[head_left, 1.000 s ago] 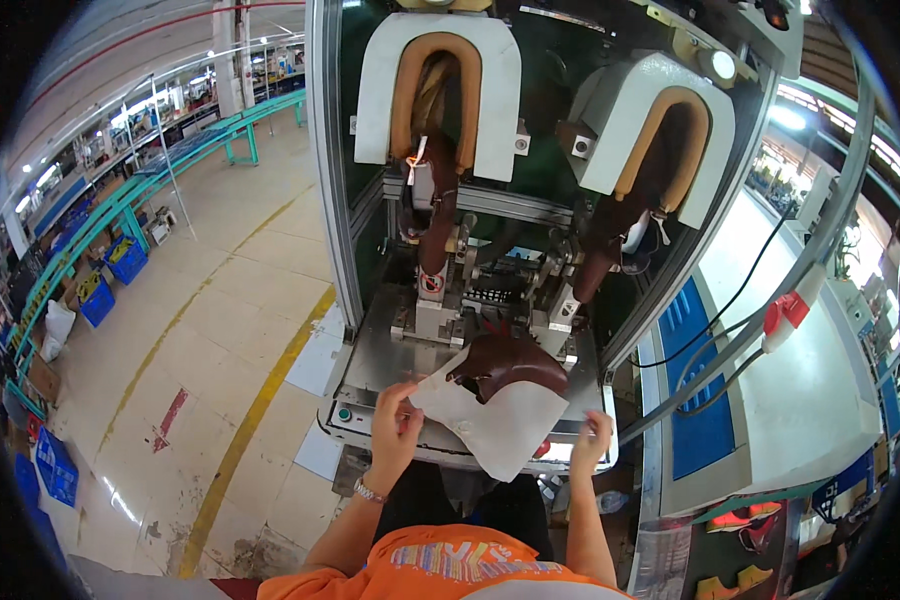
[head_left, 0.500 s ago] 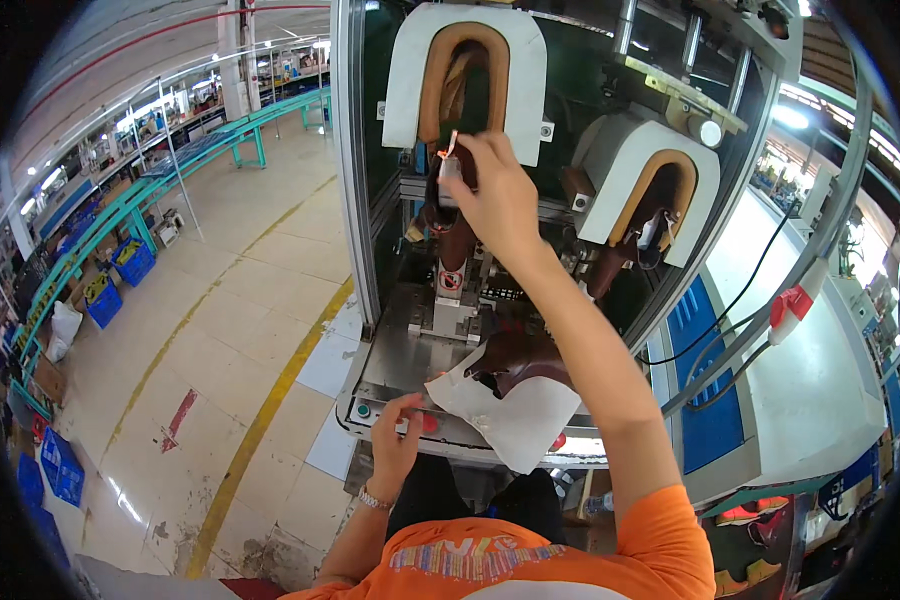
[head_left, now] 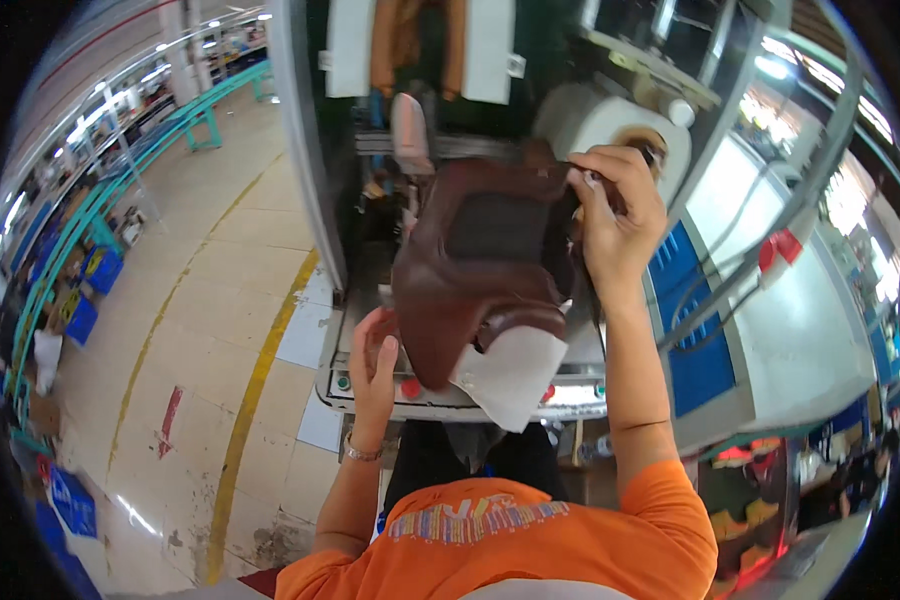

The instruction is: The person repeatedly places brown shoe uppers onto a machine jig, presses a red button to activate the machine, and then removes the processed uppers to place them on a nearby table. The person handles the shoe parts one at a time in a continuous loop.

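Observation:
A dark brown leather shoe upper (head_left: 425, 275) hangs over the front of the machine, with my right hand (head_left: 620, 215) pinching its upper right edge. Its black lining shows in the middle. Below it, a second brown upper (head_left: 522, 322) with a white sheet (head_left: 515, 375) lies at the machine's front ledge. My left hand (head_left: 372, 375) is at the lower left of the leather, fingers apart and holding nothing; whether its fingertips touch the leather, I cannot tell. Behind the leather stands a bare, pinkish upright form (head_left: 408, 130).
A tan-lined, U-shaped pad in a white block (head_left: 490, 50) hangs above the form; another white block (head_left: 595, 125) sits at right. Red and green buttons line the front ledge (head_left: 435, 398). A grey pole (head_left: 745, 270) and hanging cables flank the right side.
My right hand has come down and to the right, bringing the leather upper off the left form, which now stands bare. My left hand stays low at the front. The view has shifted.

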Demonstrator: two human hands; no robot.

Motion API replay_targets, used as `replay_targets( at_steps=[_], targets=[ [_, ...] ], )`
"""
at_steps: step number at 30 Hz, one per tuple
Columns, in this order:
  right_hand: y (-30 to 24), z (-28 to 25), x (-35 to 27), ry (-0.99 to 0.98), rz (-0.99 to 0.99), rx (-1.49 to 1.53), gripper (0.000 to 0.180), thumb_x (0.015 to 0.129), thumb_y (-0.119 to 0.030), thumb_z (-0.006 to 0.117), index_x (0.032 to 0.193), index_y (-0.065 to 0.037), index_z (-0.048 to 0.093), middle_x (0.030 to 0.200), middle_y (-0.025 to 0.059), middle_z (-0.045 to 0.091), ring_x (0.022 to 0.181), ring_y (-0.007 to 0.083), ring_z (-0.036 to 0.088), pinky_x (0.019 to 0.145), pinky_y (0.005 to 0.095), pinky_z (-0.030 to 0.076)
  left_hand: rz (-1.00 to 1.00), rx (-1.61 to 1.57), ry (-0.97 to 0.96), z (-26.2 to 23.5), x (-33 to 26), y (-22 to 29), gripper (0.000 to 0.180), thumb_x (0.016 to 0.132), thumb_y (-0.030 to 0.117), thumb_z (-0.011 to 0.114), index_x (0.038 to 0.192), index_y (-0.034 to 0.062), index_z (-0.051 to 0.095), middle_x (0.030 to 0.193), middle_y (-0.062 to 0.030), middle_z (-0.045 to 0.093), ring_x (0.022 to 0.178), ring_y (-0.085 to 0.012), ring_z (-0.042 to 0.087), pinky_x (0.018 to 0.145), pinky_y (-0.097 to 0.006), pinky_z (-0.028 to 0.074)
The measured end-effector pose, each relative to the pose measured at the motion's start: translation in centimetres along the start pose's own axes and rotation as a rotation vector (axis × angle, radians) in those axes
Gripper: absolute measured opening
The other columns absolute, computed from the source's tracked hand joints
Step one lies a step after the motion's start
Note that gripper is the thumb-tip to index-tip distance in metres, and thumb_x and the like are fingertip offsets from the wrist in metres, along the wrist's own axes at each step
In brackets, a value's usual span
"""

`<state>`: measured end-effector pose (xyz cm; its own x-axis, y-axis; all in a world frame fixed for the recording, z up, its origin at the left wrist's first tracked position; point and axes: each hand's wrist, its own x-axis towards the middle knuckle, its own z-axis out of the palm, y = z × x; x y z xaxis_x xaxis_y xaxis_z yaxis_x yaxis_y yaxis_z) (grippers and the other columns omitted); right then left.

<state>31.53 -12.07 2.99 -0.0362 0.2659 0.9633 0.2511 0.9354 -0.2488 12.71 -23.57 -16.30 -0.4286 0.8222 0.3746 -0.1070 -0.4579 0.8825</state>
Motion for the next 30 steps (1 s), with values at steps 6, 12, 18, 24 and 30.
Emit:
replay_targets(
  at_steps=[6, 12, 18, 24, 30],
  targets=[
    [0.3, -11.1, -4.8, -0.074, 0.099, -0.127, 0.017, 0.065, 0.008, 0.064, 0.079, -0.002, 0.063, 0.078, 0.0066, 0.058, 0.066, 0.0123, 0.052, 0.054, 0.0215, 0.038, -0.584, -0.620, -0.607, 8.3, -3.4, -0.5, 0.032, 0.087, 0.006, 0.047, 0.118, 0.0011, 0.041, 0.115, -0.0068, 0.050, 0.103, -0.0130, 0.049, 0.084, -0.028, 0.041],
    [0.4, -23.6, -10.4, -0.100, 0.603, -0.126, 0.018, 0.073, 0.005, 0.059, 0.089, -0.001, 0.062, 0.089, 0.0042, 0.058, 0.070, 0.0068, 0.051, 0.061, 0.0193, 0.041, -0.505, -0.415, -0.737, 15.4, -7.1, -4.1, 0.024, 0.082, 0.003, 0.057, 0.103, -0.0002, 0.048, 0.093, -0.0041, 0.059, 0.085, -0.0081, 0.054, 0.077, -0.022, 0.042],
    [-2.6, -29.8, -20.3, 0.253, 1.041, -0.376, 0.052, 0.081, -0.007, 0.056, 0.127, 0.001, 0.033, 0.118, 0.0143, 0.044, 0.091, 0.0162, 0.053, 0.079, 0.0263, 0.043, -0.638, -0.383, -0.886, 20.2, -10.9, -6.6, 0.021, 0.082, 0.003, 0.056, 0.103, -0.0006, 0.051, 0.094, -0.0055, 0.060, 0.084, -0.0081, 0.055, 0.074, -0.020, 0.043],
    [-12.7, -26.7, -28.0, -0.317, 1.250, -0.575, 0.075, 0.070, -0.025, 0.067, 0.129, -0.002, 0.028, 0.134, 0.0200, 0.029, 0.120, 0.0340, 0.035, 0.099, 0.0373, 0.030, -1.319, -0.289, -0.809, 24.1, -15.9, -10.8, 0.024, 0.081, 0.004, 0.057, 0.103, 0.0031, 0.047, 0.093, -0.0050, 0.058, 0.083, -0.0142, 0.058, 0.071, -0.030, 0.049],
    [-13.7, -29.4, -30.1, -0.299, 1.325, -0.938, 0.027, 0.069, -0.002, 0.053, 0.095, -0.005, 0.059, 0.082, 0.0169, 0.062, 0.078, 0.0339, 0.060, 0.069, 0.0373, 0.048, -1.569, -0.258, -0.954, 27.3, -19.7, -11.9, 0.020, 0.081, 0.010, 0.058, 0.099, 0.0056, 0.049, 0.095, -0.0059, 0.057, 0.087, -0.0180, 0.057, 0.077, -0.034, 0.048]
  ],
)
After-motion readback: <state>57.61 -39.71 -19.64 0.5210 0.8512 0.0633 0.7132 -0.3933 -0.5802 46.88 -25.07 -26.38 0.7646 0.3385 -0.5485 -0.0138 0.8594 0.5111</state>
